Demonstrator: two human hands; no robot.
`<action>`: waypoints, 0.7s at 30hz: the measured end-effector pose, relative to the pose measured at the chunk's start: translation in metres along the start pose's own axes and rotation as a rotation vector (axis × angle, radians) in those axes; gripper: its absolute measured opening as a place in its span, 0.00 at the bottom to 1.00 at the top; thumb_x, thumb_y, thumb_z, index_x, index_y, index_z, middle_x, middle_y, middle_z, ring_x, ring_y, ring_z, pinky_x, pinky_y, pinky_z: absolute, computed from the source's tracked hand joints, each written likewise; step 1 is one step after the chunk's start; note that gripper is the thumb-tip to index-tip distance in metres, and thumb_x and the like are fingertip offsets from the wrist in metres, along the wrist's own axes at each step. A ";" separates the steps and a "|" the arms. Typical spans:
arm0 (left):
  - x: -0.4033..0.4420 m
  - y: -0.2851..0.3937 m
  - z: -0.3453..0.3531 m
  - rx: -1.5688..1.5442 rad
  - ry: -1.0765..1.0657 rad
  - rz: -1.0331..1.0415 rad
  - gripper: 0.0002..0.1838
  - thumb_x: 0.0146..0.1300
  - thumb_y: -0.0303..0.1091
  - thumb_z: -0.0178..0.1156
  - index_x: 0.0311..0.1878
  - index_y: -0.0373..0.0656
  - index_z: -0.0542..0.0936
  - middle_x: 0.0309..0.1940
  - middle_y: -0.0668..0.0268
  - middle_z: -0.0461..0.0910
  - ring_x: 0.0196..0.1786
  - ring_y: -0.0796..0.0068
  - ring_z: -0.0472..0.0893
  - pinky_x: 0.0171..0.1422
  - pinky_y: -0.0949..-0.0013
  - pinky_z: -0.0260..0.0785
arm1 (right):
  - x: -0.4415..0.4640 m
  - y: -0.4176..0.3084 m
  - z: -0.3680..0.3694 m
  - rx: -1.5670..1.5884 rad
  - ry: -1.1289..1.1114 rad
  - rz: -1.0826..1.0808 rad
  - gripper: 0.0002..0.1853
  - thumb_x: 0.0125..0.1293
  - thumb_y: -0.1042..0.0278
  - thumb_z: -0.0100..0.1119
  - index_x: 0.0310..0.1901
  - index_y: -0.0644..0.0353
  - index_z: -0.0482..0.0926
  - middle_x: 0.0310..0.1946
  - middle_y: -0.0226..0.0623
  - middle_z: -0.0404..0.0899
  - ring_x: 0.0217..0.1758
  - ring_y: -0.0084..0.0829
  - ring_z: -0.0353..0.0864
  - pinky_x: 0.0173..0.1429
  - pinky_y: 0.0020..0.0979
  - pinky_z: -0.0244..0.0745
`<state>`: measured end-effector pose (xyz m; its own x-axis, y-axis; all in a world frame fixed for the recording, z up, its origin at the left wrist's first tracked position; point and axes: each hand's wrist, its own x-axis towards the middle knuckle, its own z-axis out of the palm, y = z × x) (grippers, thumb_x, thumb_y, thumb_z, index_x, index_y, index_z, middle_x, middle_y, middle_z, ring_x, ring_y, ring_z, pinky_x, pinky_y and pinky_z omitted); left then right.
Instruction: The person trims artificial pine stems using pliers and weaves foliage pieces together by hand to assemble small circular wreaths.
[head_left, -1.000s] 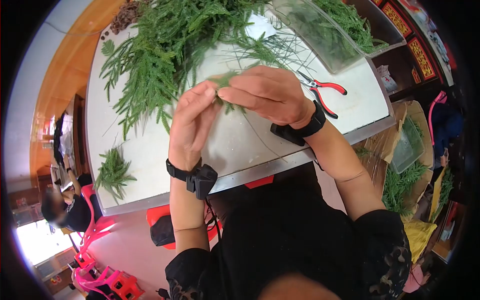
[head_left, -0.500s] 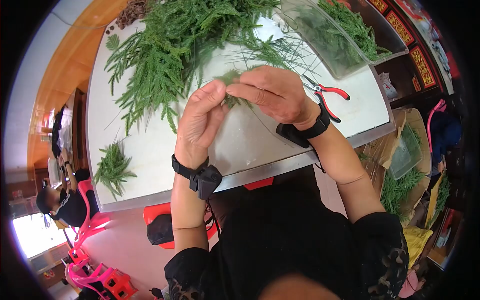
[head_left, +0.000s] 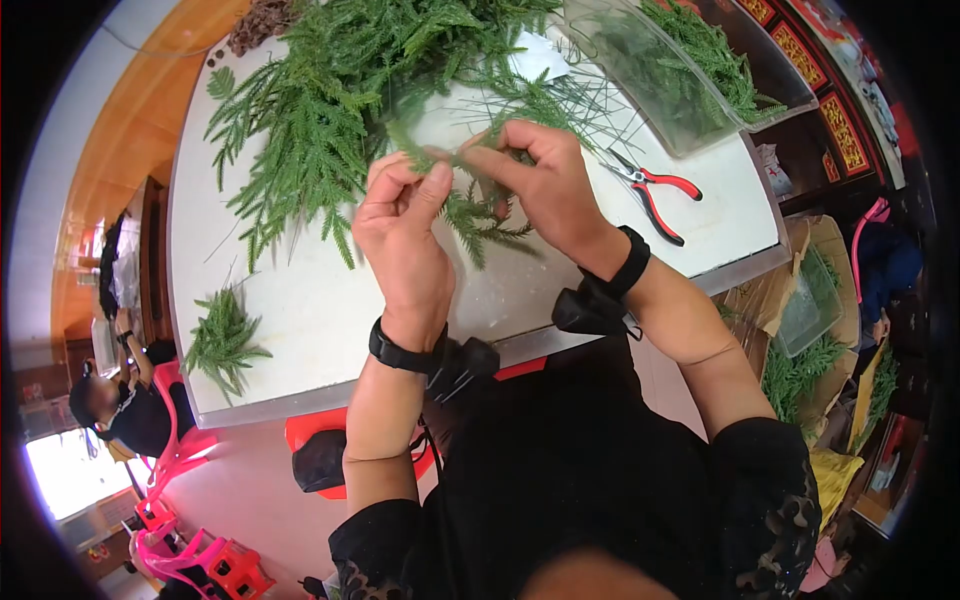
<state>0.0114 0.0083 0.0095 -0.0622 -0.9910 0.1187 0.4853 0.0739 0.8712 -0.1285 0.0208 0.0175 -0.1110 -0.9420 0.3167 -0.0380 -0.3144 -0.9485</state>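
Between my two hands is a green artificial pine sprig, its needled tips hanging below my fingers and partly blurred. My left hand pinches it from the left, thumb against fingers. From the right, my right hand has its fingers closed on the same sprig, and the exact spot of its grip is partly hidden. Both hands are above the white table. To the right of my right hand, pliers with red and black handles lie with their handles spread.
A big heap of green sprigs covers the table's far left. Thin stems and white paper lie beyond my hands. A clear bin stands far right. A small bunch lies near left; another person sits beyond.
My left hand has rotated, turning its back toward me, and the sprig's tips now show lower between my hands. My right hand has shifted slightly left. The pliers stay put.
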 end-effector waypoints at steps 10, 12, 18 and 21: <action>0.007 0.006 0.003 -0.059 -0.135 -0.205 0.07 0.59 0.21 0.60 0.41 0.36 0.77 0.35 0.67 0.79 0.38 0.80 0.77 0.46 0.78 0.68 | 0.010 0.004 -0.010 -0.113 0.086 -0.175 0.08 0.55 0.73 0.64 0.26 0.69 0.77 0.20 0.35 0.74 0.24 0.23 0.71 0.29 0.25 0.65; 0.008 0.003 0.002 -0.018 -0.140 -0.161 0.09 0.58 0.20 0.61 0.42 0.36 0.77 0.34 0.66 0.80 0.37 0.79 0.78 0.45 0.78 0.69 | 0.009 0.006 -0.013 -0.167 0.067 -0.244 0.07 0.57 0.73 0.62 0.28 0.68 0.78 0.22 0.33 0.74 0.23 0.20 0.70 0.28 0.23 0.65; 0.006 0.003 0.001 0.101 -0.134 0.017 0.09 0.56 0.19 0.62 0.41 0.36 0.76 0.33 0.64 0.80 0.32 0.78 0.78 0.41 0.77 0.70 | 0.009 0.001 -0.014 -0.147 -0.068 -0.248 0.07 0.62 0.71 0.59 0.32 0.66 0.80 0.25 0.27 0.74 0.21 0.14 0.67 0.26 0.18 0.64; 0.003 0.000 0.002 0.194 -0.151 0.102 0.09 0.56 0.18 0.61 0.40 0.35 0.76 0.33 0.65 0.79 0.35 0.78 0.78 0.41 0.77 0.71 | 0.007 -0.001 -0.014 -0.071 -0.113 -0.007 0.08 0.63 0.69 0.58 0.31 0.65 0.79 0.23 0.26 0.73 0.20 0.15 0.67 0.25 0.18 0.63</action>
<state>0.0099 0.0052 0.0109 -0.1578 -0.9505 0.2678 0.3202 0.2073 0.9244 -0.1434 0.0160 0.0205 0.0021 -0.9482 0.3175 -0.1092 -0.3158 -0.9425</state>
